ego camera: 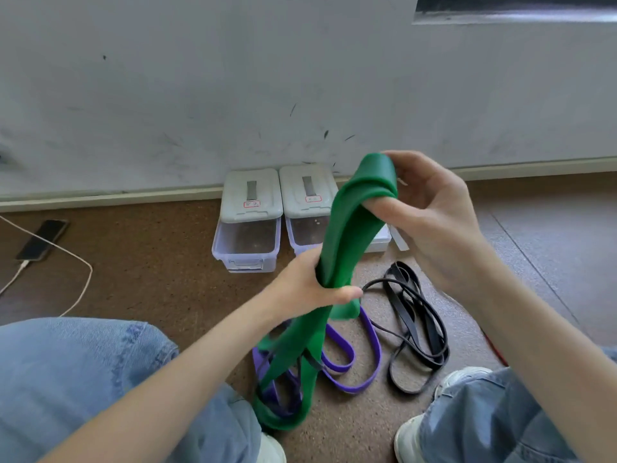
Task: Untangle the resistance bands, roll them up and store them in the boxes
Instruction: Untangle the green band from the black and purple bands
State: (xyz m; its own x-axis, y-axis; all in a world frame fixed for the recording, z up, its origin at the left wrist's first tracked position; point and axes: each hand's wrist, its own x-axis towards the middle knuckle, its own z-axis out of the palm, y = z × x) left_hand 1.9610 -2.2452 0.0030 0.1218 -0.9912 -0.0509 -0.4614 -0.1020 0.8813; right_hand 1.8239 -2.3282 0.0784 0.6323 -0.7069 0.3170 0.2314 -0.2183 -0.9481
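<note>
**Green band lifted, lower end still snared**

We note the green band held above the floor, long axis near-vertical, top leaning right. Right hand pinches its folded top; left hand clenches mid-length. Risk: pulling drags the purple band along (possibly the black band too), tightening the knot.

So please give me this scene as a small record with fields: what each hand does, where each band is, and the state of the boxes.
left hand: grips the green band low, bunched
right hand: holds the top fold of the green band
green band: lifted, its lower loops hanging into the purple one
purple band: on the floor, partly under the green
black band: on the floor, in loose loops to the right
boxes: by the wall, lids on, none holds a band
</note>
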